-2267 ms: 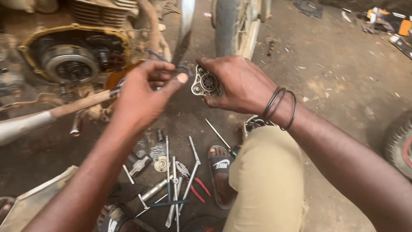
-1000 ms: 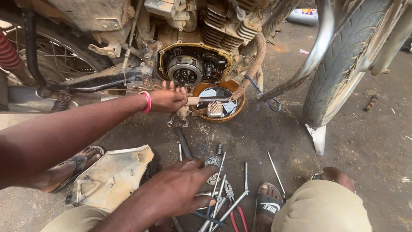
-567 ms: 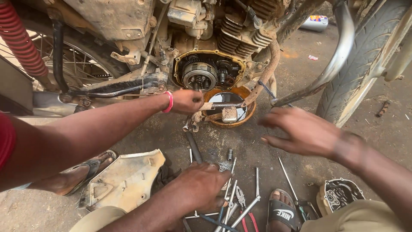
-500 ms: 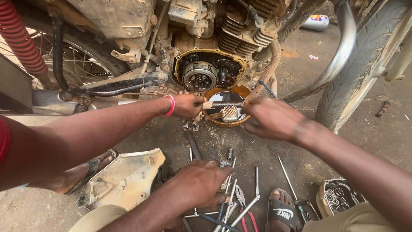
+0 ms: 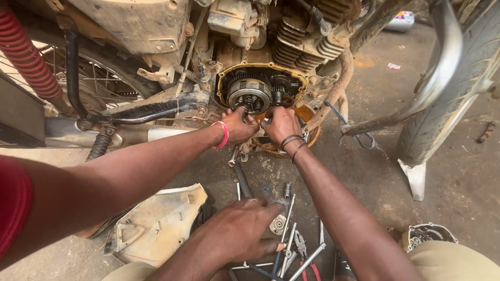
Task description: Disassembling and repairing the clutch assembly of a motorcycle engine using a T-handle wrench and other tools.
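My right hand (image 5: pixel 280 124), with dark bands on its wrist, reaches into the open side of a motorcycle engine, just under the round clutch (image 5: pixel 250 94). Its fingers curl out of sight against the case. A co-worker's hand (image 5: pixel 237 127) with a pink wristband touches the same spot from the left. My left hand (image 5: pixel 245 229) lies palm down, fingers spread, on several loose spanners and pliers (image 5: pixel 291 247) on the ground.
An orange drain pan (image 5: pixel 313 136) sits under the engine. A dirty white body panel (image 5: pixel 156 224) lies at lower left, and a removed metal cover (image 5: pixel 428 237) at lower right. The front tyre (image 5: pixel 458 88) stands to the right, and a red shock spring (image 5: pixel 26 57) at far left.
My right hand has moved from over the drain pan up to the engine case beside the co-worker's hand. My left hand stays on the tools. The view has shifted slightly.
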